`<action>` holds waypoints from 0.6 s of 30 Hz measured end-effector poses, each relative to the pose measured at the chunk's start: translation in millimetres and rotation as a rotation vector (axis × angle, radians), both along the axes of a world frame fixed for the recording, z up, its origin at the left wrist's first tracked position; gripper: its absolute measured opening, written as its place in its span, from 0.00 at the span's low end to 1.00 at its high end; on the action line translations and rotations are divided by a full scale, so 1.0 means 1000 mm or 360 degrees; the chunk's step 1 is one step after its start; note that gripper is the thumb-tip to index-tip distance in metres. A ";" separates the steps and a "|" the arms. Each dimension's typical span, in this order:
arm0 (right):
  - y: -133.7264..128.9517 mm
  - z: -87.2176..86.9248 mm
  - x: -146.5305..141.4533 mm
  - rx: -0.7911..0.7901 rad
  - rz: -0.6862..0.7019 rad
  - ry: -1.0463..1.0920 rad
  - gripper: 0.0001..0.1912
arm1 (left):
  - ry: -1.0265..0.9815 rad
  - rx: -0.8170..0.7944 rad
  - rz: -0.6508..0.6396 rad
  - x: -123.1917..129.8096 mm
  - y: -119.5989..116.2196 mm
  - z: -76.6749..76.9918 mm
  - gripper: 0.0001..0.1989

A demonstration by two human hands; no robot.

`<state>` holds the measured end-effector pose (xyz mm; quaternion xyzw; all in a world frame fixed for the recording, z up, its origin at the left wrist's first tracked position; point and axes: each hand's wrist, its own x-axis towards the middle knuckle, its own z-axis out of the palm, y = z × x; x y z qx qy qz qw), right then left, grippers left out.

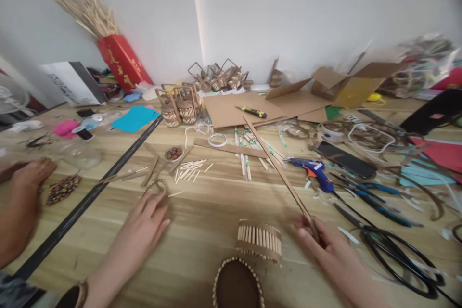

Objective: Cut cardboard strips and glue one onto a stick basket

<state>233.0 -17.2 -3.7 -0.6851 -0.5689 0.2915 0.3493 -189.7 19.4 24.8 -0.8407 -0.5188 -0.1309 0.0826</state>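
My right hand (pixel 334 250) is closed on one end of a long thin brown strip (pixel 276 163), which points away across the table. My left hand (pixel 146 221) lies palm down with fingers stretched out, its fingertips at a small brown ring (pixel 161 190), partly hidden by them. Between my hands stands a curved band of pale sticks on brown strips (pixel 259 239). Nearer me is a dark oval piece edged with pale stick ends (pixel 238 281), cut off by the bottom of the view. Short pale sticks (pixel 189 171) lie beyond my left hand.
A glue gun (pixel 314 171), pliers (pixel 378 202) and large black scissors (pixel 393 255) lie to the right. Cardboard (pixel 231 108) with a utility knife (pixel 252 111) is further back, near small lidded baskets (pixel 187 111). Another person's hand (pixel 34 173) rests at the left.
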 end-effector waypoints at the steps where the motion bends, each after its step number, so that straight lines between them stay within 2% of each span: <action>1: -0.002 0.003 -0.006 0.0047 0.0061 -0.0021 0.23 | -0.0059 -0.0069 -0.0020 0.008 -0.013 -0.002 0.16; 3: -0.006 0.008 -0.019 0.0151 0.0215 -0.0061 0.31 | -0.0226 -0.0359 -0.0135 0.037 -0.039 -0.003 0.19; 5: -0.010 0.012 -0.032 0.0192 0.0353 -0.0104 0.39 | -0.0320 -0.0731 -0.0230 0.071 -0.057 -0.002 0.34; 6: -0.011 0.014 -0.037 0.0173 0.0401 -0.0128 0.40 | -0.0346 -0.0890 -0.0228 0.087 -0.063 -0.002 0.37; 8: -0.010 0.020 -0.045 0.0096 0.0450 -0.0178 0.36 | -0.0423 -0.1064 -0.0189 0.110 -0.067 -0.003 0.37; 12: 0.009 0.032 -0.043 -0.0056 0.0331 -0.0210 0.27 | -0.0574 -0.1103 0.0012 0.120 -0.053 -0.005 0.22; 15: 0.027 0.036 -0.029 -0.0128 0.0219 -0.0179 0.25 | -0.0581 -0.1038 0.0062 0.113 -0.034 0.001 0.17; 18: 0.041 0.037 -0.014 -0.0170 0.0196 -0.0160 0.24 | -0.0561 -0.0891 0.0075 0.109 -0.014 0.011 0.13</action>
